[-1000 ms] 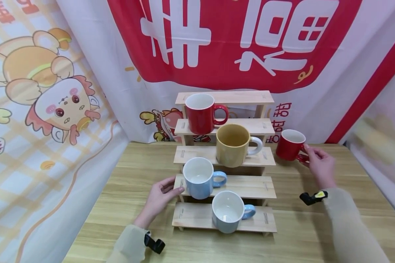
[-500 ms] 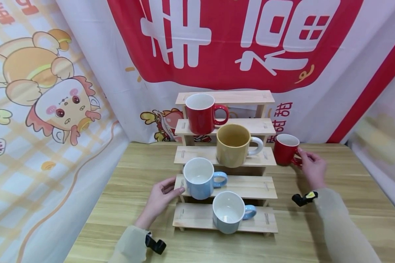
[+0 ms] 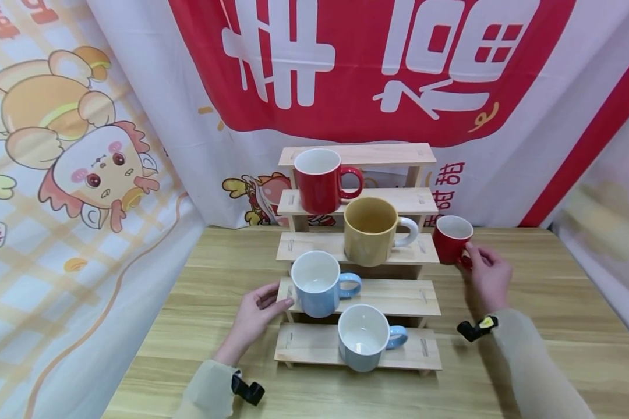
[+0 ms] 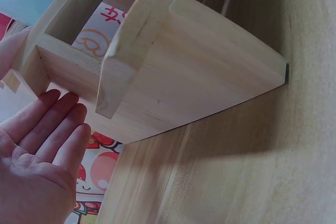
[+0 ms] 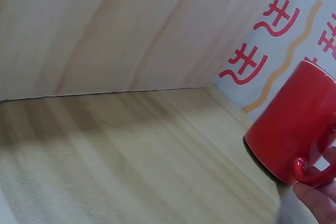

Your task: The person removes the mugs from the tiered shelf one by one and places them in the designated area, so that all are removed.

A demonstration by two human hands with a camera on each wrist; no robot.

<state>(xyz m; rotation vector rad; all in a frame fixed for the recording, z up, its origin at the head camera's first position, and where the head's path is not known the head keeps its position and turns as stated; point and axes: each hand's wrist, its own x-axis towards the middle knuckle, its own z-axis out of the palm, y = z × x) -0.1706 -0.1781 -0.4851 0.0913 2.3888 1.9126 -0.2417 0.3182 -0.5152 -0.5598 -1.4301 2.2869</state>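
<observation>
My right hand pinches the handle of a small red mug, which is upright beside the right end of a stepped wooden rack. In the right wrist view that red mug has its base at the tabletop; I cannot tell whether it touches. At the rack's left end, my left hand holds a step board, thumb above, fingers below. The rack's steps carry a larger red mug, a tan mug with a white handle, a blue mug and a pale grey-blue mug.
The rack stands on a wood-grain table. Printed cloth hangs behind it, and more cloth covers the left side. The rack's top board lies close to the back cloth.
My right hand has carried the small red mug left and slightly toward me, closer to the rack's right end. The left hand and the other mugs have stayed put.
</observation>
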